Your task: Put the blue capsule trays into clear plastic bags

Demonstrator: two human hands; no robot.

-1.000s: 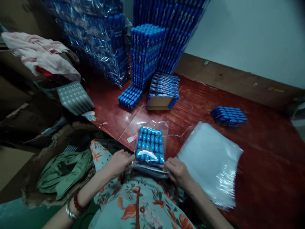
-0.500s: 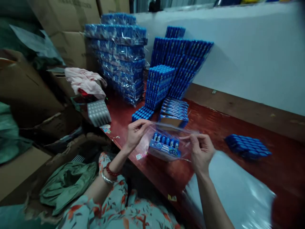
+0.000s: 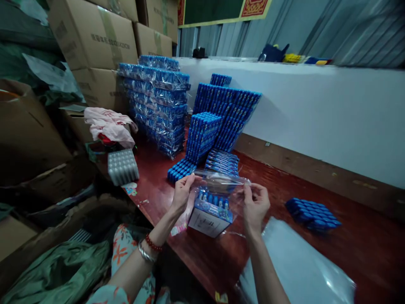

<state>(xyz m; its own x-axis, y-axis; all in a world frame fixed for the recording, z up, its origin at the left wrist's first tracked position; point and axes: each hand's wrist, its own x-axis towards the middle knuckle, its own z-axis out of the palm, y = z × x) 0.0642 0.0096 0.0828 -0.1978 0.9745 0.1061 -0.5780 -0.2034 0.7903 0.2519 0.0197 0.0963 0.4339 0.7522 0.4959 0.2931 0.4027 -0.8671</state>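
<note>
A clear plastic bag (image 3: pixel 221 179) is stretched between my two hands. My left hand (image 3: pixel 183 193) pinches its left upper edge, thumb against fingers. On the other side my right hand (image 3: pixel 257 203) pinches the right upper edge. Just below the film stands a small display box (image 3: pixel 209 221) with a white printed panel and a blue printed rim. Several blue capped tubes (image 3: pixel 215 200) fill its open top. Whether the box is fully inside the bag I cannot tell. A flat pile of clear plastic bags (image 3: pixel 300 266) lies under my right forearm.
Behind the box are folded blue display boxes (image 3: pixel 223 162), stacked blue tubes (image 3: pixel 204 137) and a tall pile of film-wrapped packs (image 3: pixel 155 101). More blue tubes (image 3: pixel 313 214) lie right. A grey ridged tray stack (image 3: pixel 122 166) and pink cloth (image 3: pixel 109 124) sit left, near cartons (image 3: pixel 95 42).
The view has tilted upward, showing more of the wall and cartons. The box now shows its white panel, and both hands hold the bag's edge stretched above it.
</note>
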